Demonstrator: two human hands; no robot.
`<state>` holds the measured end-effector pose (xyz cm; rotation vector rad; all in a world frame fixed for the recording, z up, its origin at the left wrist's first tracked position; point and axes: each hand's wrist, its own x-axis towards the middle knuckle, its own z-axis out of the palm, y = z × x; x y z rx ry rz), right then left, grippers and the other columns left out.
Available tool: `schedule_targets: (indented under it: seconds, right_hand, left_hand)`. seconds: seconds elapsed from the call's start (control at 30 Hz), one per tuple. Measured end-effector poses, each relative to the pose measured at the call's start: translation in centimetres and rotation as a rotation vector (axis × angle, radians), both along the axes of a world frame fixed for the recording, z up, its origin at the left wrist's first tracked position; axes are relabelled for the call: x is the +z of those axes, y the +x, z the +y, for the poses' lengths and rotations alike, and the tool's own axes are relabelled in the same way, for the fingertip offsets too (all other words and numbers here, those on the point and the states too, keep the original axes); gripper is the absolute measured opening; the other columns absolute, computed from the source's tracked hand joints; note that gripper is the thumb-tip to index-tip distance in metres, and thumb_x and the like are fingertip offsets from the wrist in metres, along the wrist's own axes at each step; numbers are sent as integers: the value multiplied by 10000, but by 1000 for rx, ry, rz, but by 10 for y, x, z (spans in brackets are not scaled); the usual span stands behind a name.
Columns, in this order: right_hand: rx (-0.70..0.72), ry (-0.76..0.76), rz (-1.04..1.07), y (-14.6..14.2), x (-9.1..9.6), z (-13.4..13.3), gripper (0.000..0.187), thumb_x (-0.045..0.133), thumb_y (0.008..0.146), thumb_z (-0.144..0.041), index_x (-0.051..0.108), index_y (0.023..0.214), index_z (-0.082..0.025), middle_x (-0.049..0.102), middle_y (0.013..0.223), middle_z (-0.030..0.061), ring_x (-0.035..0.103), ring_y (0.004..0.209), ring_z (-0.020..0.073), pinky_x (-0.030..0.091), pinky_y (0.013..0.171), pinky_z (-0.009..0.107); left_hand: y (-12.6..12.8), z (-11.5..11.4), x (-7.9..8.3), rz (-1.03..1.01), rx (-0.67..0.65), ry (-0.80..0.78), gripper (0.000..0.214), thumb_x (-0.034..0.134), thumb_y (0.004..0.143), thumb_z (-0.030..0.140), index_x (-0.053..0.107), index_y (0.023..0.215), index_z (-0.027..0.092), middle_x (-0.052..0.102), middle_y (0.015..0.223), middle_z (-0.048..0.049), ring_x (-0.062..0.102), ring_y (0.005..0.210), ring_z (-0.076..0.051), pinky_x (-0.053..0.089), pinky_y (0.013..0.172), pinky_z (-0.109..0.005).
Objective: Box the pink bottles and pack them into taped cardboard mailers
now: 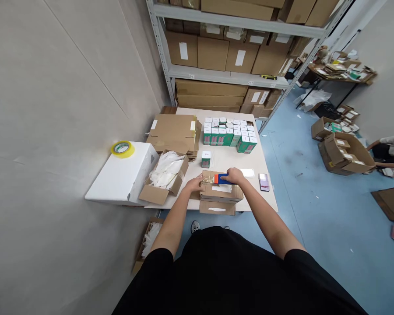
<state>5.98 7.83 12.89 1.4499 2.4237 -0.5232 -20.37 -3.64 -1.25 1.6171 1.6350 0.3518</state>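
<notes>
Cardboard carton [223,195]: tape [207,180] visible at left, near flap [228,208] open.
Right hand [233,176]: grasping tape dispenser [220,178] atop carton.
Left hand [194,183]: fingers unclenched, touching carton's left end.
Green-white boxes [229,138]: beyond carton.

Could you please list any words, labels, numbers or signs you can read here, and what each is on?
Nothing can be read with certainty.
Green-and-white boxes: print too small.
Shelf tags: too small.
Shelved-carton labels: too small.
Phone screen: too blurred.
Front carton: no legible text.

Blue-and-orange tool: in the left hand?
No, the right hand grips the blue-and-orange tool, while the left hand is at the carton's left end.
</notes>
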Motion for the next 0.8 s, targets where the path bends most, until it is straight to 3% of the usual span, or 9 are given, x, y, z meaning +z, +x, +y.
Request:
schedule_targets:
  seconds: [0.17, 0.37, 0.5, 0.6, 0.8]
  right_hand:
    - [7, -49, 10, 7, -8, 3, 567, 730, 839, -713, 805, 979, -169, 781, 1118, 170, 722, 1014, 280, 474, 715, 272]
    - [-32, -87, 33, 16, -17, 1, 553, 754, 817, -717, 799, 949, -182, 786, 1021, 137, 726, 940, 245, 458, 679, 255]
    - [-27, -103, 36, 28, -17, 4, 539, 759, 815, -714, 797, 922, -187, 786, 993, 128, 725, 909, 246, 441, 648, 260]
    - [-23, -94, 9, 58, -15, 15, 530, 759, 819, -699, 791, 902, -177, 785, 980, 132, 719, 888, 250, 427, 637, 270]
    - [-117, -41, -48, 155, -12, 39, 470, 795, 788, -649, 787, 852, -184, 779, 952, 131, 705, 876, 261, 402, 637, 282]
  left_hand:
    - [-13, -6, -9, -41, 49, -113, 1003, 858, 709, 573, 456, 1601, 351, 140, 1776, -89, 329, 1573, -372, 346, 1218, -388]
    - [-12, -5, -15, -56, 82, -157, 1039, 874, 694, 541, 432, 1615, 350, 118, 1777, -115, 269, 1592, -400, 305, 1242, -450]
    - [-12, -4, -16, -39, 111, -165, 1046, 879, 673, 541, 447, 1607, 350, 187, 1764, -116, 306, 1574, -416, 324, 1232, -476]
    - [-14, -7, -16, -42, 123, -160, 1052, 872, 670, 564, 448, 1606, 342, 236, 1752, -121, 305, 1575, -416, 317, 1235, -482]
    - [-13, -6, -12, -36, 120, -161, 1054, 880, 661, 593, 473, 1593, 317, 225, 1755, -133, 306, 1576, -411, 301, 1242, -443]
